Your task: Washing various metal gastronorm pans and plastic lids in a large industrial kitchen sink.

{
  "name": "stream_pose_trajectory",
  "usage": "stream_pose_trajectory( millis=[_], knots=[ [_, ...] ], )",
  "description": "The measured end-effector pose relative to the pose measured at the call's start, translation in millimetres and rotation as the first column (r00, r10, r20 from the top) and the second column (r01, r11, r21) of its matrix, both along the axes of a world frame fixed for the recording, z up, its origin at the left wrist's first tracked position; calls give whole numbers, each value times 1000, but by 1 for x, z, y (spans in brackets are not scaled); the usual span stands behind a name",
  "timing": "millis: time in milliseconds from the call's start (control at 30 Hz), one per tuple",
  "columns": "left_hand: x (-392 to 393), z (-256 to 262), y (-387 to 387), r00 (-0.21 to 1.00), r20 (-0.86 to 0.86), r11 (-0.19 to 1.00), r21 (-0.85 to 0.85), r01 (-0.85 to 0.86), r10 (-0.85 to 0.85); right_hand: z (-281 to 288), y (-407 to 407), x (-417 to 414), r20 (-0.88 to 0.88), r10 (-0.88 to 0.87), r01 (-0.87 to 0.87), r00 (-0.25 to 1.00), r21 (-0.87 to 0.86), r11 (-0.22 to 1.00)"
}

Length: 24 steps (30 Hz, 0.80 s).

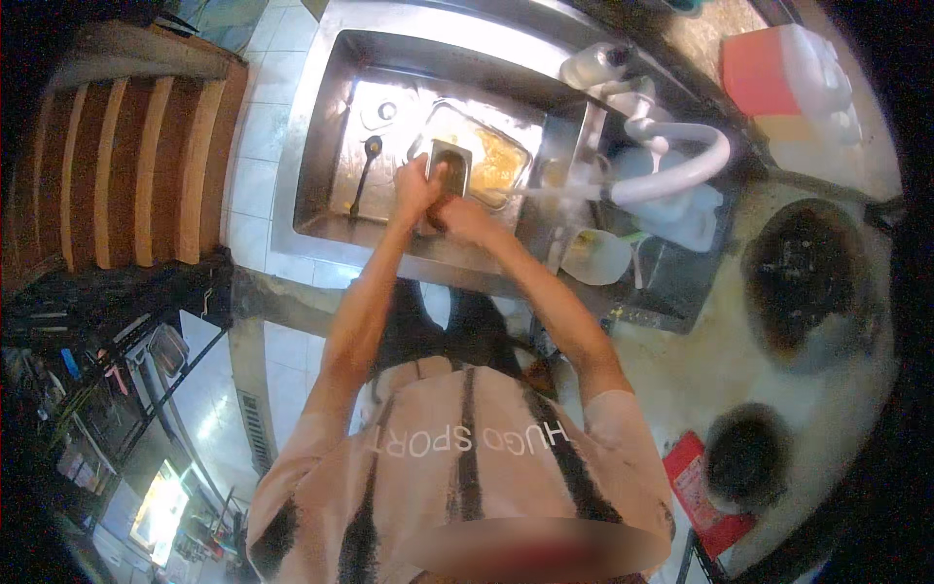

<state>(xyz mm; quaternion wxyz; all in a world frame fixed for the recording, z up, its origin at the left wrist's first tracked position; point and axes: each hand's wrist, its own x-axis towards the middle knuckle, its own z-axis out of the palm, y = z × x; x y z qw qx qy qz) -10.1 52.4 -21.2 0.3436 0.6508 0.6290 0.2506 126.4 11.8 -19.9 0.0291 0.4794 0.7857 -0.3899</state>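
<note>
A small rectangular metal container (461,175) is tilted inside the stainless steel sink (306,160). My left hand (418,188) grips its left side, the thumb reaching over the opening. My right hand (471,220) is at the container's near end; its fingers are partly hidden, and whether they hold anything cannot be made out. Behind the container, a metal tray (503,164) with yellowish liquid on it lies on the sink floor. A dark long-handled ladle or spoon (363,179) rests to the left, below the round drain (387,111).
From the right, a white faucet hose (678,171) sends water toward the tray. Beyond the sink divider (587,139) are a pale bowl (598,257) and translucent plastic containers (693,215). A bottle (595,66) stands on the back ledge. Wooden slats (146,168) rise at left.
</note>
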Motion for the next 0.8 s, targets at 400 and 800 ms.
stream_pose_trajectory(
  millis=[400,800],
  knots=[
    [9,-6,-7,964,267,999,34,8,-17,-2,4,0,344,-35,-40,938,210,977],
    [20,3,-7,978,196,982,187,32,-69,10,-3,6,-182,-268,314,946,319,894]
  ],
)
